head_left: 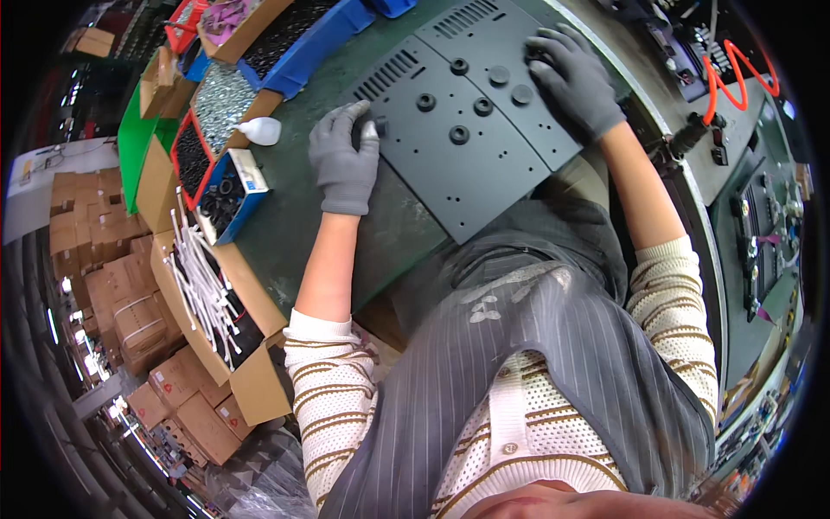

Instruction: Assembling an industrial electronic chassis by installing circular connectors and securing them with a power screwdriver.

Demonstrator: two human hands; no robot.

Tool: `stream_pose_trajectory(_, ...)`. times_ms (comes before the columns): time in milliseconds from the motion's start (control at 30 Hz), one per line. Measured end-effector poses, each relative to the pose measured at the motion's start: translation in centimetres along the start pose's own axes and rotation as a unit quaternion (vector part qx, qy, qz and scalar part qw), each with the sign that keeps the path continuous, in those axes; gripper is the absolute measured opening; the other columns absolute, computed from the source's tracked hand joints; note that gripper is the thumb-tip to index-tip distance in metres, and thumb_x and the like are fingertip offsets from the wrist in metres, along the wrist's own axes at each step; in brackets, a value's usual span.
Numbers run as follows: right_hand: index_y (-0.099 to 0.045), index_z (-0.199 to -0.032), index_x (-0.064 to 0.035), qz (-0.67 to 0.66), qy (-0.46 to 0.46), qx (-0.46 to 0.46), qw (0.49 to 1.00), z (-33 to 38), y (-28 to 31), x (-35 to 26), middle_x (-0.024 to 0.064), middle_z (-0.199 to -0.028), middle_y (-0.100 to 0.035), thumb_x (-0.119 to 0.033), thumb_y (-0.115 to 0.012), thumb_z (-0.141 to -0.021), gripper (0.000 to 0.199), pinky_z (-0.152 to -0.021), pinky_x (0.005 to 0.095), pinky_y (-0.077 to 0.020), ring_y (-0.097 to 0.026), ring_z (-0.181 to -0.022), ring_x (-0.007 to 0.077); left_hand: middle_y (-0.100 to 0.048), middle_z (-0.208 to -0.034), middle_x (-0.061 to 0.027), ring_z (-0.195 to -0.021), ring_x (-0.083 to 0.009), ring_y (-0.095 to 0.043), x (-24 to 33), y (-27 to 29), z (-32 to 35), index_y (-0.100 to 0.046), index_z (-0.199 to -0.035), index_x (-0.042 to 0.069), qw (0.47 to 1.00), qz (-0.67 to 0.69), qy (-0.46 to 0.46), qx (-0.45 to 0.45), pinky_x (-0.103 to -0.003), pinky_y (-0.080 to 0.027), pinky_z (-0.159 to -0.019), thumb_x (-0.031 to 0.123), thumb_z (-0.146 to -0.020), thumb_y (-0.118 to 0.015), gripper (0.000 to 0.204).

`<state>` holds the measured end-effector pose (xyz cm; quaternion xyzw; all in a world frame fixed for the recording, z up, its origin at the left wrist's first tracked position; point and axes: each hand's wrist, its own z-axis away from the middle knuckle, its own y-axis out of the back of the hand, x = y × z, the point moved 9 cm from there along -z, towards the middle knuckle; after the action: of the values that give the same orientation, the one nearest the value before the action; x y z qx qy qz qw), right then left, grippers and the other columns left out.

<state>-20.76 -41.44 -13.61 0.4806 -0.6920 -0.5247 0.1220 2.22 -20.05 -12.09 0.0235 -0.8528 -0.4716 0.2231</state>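
Observation:
Two dark grey metal panels lie edge to edge, the left panel (450,173) and the right panel (540,130), both with slots and small holes. Several black rubber grommets (459,135) and two flat round black pieces (521,94) sit on them. My left hand (343,160), in a grey glove, is at the left panel's edge with fingers bent and thumb apart. Beside its thumb is a small dark round piece (381,126), not between the fingers. My right hand (575,80), gloved too, rests on the right panel's outer edge with fingers spread.
Left of the panels stand a blue bin of black screws (298,52), a box of silvery small parts (226,97), a box of black fittings (226,201), a white squeeze bottle (260,131) and a carton of white strips (203,281). A coiled orange hose (711,82) hangs at right.

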Motion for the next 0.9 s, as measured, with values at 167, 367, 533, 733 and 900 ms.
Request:
stream_pose_trajectory(167, -0.057, -0.122, -0.0096, 0.011, 0.017, 0.027, 0.999, 2.2, 1.6, 1.0, 0.0145, -0.13, -0.052, -0.027, -0.057, -0.087, 0.039, -0.105, 0.0424, -0.0341, -0.042, -0.127, 0.0349, -0.061, -0.1, -0.0098, -0.093, -0.0284, -0.056, -2.0, 6.3, -0.9, -0.063, -0.11, 0.011, 0.996, 0.023, 0.015, 0.086, -0.037, -0.045, -0.086, 0.012, -0.076, -0.065, 0.034)
stream_pose_trajectory(367, -0.057, -0.119, -0.0004, -0.292, -0.122, 0.154, 0.936, 6.7, 5.4, 2.3, 0.0115, -0.121, -0.057, -0.013, -0.052, -0.091, 0.031, -0.097, 0.0327, -0.0415, -0.054, -0.112, 0.0211, -0.063, -0.108, -0.0106, -0.09, -0.0177, -0.06, -14.8, 14.4, -3.2, -0.062, -0.116, 0.004, 0.977, 0.062, 0.124, 0.163, -0.032, -0.049, -0.082, 0.006, -0.085, -0.058, 0.032)
stream_pose_trajectory(533, -0.057, -0.115, 0.0043, -0.552, -0.254, 0.142, 0.781, 13.4, 5.8, 4.2, 0.0081, -0.095, -0.061, -0.013, -0.05, -0.091, 0.03, -0.071, 0.0229, -0.0442, -0.057, -0.082, 0.0111, -0.058, -0.123, -0.015, -0.106, -0.0261, -0.06, -19.4, 11.2, -7.3, -0.052, -0.129, 0.004, 0.976, -0.145, 0.135, -0.086, -0.035, -0.046, -0.092, 0.026, -0.084, -0.066, 0.052)
stream_pose_trajectory(733, -0.063, -0.101, 0.0028, -0.395, -0.418, -0.214, 0.789, 18.6, 5.7, 4.3, 0.0026, -0.078, -0.061, -0.024, -0.057, -0.089, 0.03, -0.054, 0.02, -0.0423, -0.056, -0.062, 0.0084, -0.044, -0.138, -0.0229, -0.127, -0.0353, -0.043, -26.2, 5.6, -10.6, -0.043, -0.138, 0.011, 0.937, -0.221, 0.173, -0.209, -0.041, -0.036, -0.105, 0.052, -0.083, -0.057, 0.071)
stream_pose_trajectory(900, -0.065, -0.093, 0.0012, 0.014, -0.483, -0.219, 0.848, 22.6, 10.1, 10.9, 0.0092, -0.073, -0.063, -0.033, -0.063, -0.086, 0.035, -0.067, 0.0305, -0.0489, -0.062, -0.068, 0.0186, -0.051, -0.13, -0.025, -0.119, -0.0372, -0.051, -25.6, 4.7, -11.8, -0.045, -0.136, 0.01, 0.925, -0.145, 0.241, -0.256, -0.04, -0.039, -0.1, 0.043, -0.08, -0.058, 0.067)
